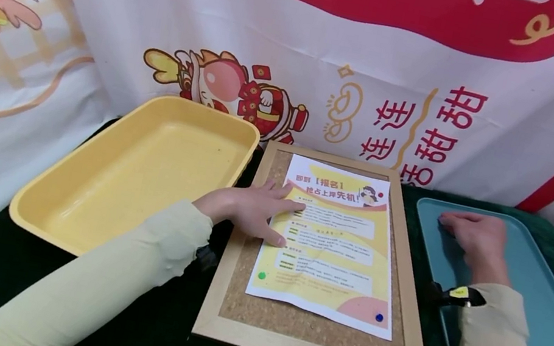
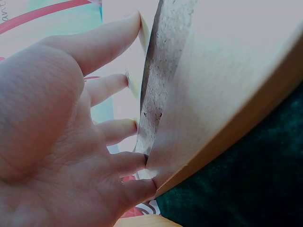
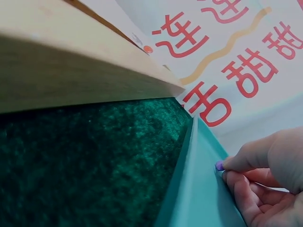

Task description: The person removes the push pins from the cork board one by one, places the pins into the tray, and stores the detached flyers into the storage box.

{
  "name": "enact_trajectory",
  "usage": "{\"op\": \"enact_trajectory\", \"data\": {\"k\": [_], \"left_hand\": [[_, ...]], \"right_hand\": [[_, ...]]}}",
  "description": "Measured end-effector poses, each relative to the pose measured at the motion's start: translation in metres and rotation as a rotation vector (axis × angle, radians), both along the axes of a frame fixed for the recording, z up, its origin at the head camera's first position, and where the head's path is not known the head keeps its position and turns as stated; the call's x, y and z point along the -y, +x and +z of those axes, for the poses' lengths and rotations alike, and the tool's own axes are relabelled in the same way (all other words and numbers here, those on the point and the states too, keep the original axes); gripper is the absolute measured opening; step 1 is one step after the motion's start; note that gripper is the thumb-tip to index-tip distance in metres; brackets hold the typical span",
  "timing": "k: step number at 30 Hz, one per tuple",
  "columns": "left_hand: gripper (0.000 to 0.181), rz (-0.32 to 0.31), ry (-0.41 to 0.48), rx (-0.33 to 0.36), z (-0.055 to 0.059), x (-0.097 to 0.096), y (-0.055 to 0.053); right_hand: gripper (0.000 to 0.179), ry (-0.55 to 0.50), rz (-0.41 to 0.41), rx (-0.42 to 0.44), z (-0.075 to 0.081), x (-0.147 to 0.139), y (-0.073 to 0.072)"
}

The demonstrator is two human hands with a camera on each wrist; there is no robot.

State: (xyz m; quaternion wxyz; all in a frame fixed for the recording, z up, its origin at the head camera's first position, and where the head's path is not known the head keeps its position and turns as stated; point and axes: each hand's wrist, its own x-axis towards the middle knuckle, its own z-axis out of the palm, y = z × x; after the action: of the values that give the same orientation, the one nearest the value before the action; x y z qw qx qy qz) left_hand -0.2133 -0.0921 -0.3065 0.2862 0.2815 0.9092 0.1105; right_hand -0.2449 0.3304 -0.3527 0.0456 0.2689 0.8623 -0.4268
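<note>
A printed yellow-and-white poster (image 1: 331, 244) lies on a wood-framed corkboard (image 1: 284, 323). My left hand (image 1: 256, 209) rests on the poster's left edge with fingers spread; in the left wrist view its fingertips touch the paper and board. A red pushpin (image 1: 380, 195) sits at the poster's upper right, a green pushpin (image 1: 261, 275) at lower left and a blue pushpin (image 1: 379, 317) at lower right. Over the teal tray (image 1: 539, 293), my right hand (image 1: 479, 239) pinches a small purple pushpin (image 3: 219, 166) between thumb and finger; its point is hard to make out.
Left of the board stands a deep yellow tray (image 1: 144, 168). Dark green velvet cloth (image 1: 144, 329) covers the table. Behind everything hangs a white printed curtain (image 1: 281, 25) with red lettering and cartoon figures, close to the board's far edge.
</note>
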Motion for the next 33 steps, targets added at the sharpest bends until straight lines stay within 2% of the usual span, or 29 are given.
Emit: {"op": "enact_trajectory", "data": {"k": [8, 16, 24, 33], "left_hand": [[0.084, -0.006, -0.003, -0.003, -0.001, -0.002, -0.001], [0.084, 0.0, -0.002, 0.0, 0.0, -0.001, -0.001], [0.085, -0.001, -0.002, 0.0, 0.001, 0.0, -0.001], [0.085, -0.001, -0.001, 0.001, 0.001, -0.001, -0.001]], "right_hand": [[0.052, -0.023, 0.006, 0.015, -0.001, -0.005, 0.003], [0.059, -0.069, 0.029, 0.069, 0.003, -0.007, 0.0], [0.056, -0.055, 0.087, -0.024, 0.01, -0.005, -0.002], [0.058, -0.067, 0.089, -0.079, 0.027, 0.009, -0.001]]}}
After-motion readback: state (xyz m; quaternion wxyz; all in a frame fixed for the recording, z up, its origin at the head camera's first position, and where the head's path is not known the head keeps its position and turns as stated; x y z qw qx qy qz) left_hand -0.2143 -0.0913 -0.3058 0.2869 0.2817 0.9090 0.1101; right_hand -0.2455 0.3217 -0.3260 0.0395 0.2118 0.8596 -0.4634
